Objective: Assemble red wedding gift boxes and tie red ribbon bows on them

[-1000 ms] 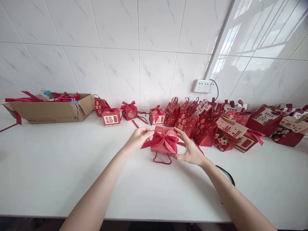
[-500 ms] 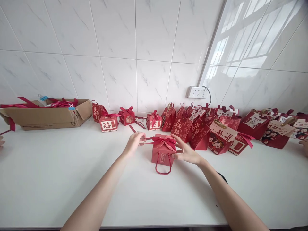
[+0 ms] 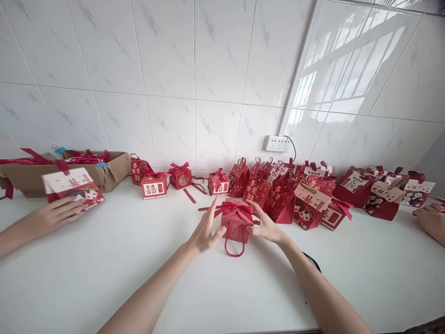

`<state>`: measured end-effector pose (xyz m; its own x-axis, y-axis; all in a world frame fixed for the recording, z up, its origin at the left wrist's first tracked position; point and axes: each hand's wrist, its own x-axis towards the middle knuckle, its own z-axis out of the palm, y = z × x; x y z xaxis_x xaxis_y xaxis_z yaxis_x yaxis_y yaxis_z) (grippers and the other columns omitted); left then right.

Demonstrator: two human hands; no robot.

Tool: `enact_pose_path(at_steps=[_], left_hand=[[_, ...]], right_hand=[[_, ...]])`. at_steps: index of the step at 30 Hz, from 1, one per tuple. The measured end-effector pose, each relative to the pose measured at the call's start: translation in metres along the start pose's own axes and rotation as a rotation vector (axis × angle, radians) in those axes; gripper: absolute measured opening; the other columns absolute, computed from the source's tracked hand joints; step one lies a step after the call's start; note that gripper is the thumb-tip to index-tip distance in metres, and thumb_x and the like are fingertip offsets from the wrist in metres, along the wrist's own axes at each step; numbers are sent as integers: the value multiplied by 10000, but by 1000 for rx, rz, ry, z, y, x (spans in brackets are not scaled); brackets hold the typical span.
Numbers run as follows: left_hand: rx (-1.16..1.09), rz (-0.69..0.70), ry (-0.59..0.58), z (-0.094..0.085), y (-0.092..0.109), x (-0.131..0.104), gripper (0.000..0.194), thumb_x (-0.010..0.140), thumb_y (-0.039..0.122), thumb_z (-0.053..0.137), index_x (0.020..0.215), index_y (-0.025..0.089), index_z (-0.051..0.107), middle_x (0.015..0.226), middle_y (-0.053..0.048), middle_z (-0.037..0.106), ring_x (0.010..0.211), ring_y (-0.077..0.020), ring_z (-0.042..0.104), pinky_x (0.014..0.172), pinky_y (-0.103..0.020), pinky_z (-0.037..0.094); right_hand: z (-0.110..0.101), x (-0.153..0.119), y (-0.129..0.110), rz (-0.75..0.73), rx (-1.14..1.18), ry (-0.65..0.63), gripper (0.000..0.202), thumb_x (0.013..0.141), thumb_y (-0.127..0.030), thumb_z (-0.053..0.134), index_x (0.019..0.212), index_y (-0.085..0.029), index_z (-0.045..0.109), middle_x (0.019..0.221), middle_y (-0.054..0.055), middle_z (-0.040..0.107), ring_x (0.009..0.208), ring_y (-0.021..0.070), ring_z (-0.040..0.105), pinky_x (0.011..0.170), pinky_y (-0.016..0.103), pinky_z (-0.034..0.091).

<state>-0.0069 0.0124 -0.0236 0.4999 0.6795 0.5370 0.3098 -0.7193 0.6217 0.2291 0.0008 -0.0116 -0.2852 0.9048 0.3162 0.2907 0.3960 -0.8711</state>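
A small red gift box (image 3: pixel 235 231) stands on the white table in front of me, with a red ribbon bow (image 3: pixel 239 208) on its top and a twisted cord handle (image 3: pixel 235 253) hanging down its front. My right hand (image 3: pixel 266 226) grips its right side, thumb at the front and fingers at the upper back edge. At the left side, my left hand (image 3: pixel 207 233) is open, thumb and fingers spread, its thumb tip close to the box; whether it touches cannot be made out. A ribbon tail sticks out to the left behind its fingers.
Several red gift boxes (image 3: pixel 282 202) crowd the back right. Smaller boxes (image 3: pixel 154 188) stand along the wall. Another person's hand (image 3: pixel 66 212) at left holds a cream-and-red box (image 3: pixel 74 188) before a cardboard carton (image 3: pixel 116 169) of ribbons. A further person's hand (image 3: pixel 431 218) rests at right.
My left hand has let go of the ribbon tail and moved to the box's left side, opening. Another person's hand has come in at left with a cream-and-red box. The view has shifted slightly.
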Motion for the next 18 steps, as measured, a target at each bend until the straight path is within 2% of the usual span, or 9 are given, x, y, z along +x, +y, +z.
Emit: enact_pose_path(at_steps=[4,10,13,15,18], left_hand=[[-21,-60,117,-1,-15,0,715,887,459,341,1440,233,-50,1529,-95,13,1400,-252,77,1135,-463,132],[-112,-272,272,0,-32,6,650,885,439,341,1425,232,44,1505,-134,130,1392,-244,140,1116,-475,181],[-160,-355,369,0,-36,8,645,856,426,398,1400,236,109,1484,-152,170,1379,-259,186,1103,-476,220],[-153,-373,400,0,-39,9,639,832,419,433,1376,225,160,1466,-159,198,1366,-276,219,1096,-477,244],[-82,-352,392,0,-45,10,650,797,417,458,1345,169,212,1435,-192,232,1343,-315,252,1079,-503,272]], right_hand=[[-1,-1,3,-7,-20,43,767,672,-373,665,1325,-277,275,1333,120,418,1199,286,458,904,474,451],[4,0,-2,24,35,25,779,659,-380,658,1319,-265,261,1328,122,411,1222,280,423,919,461,438],[9,-7,-11,37,-3,62,804,625,-384,688,1302,-264,272,1306,122,422,1218,285,419,924,468,434],[13,-26,-18,26,-26,155,827,622,-390,702,1312,-278,260,1324,118,400,1229,283,409,952,469,417],[20,-86,-30,-8,-15,393,849,668,-441,680,1353,-327,192,1410,106,300,1273,285,372,984,468,401]])
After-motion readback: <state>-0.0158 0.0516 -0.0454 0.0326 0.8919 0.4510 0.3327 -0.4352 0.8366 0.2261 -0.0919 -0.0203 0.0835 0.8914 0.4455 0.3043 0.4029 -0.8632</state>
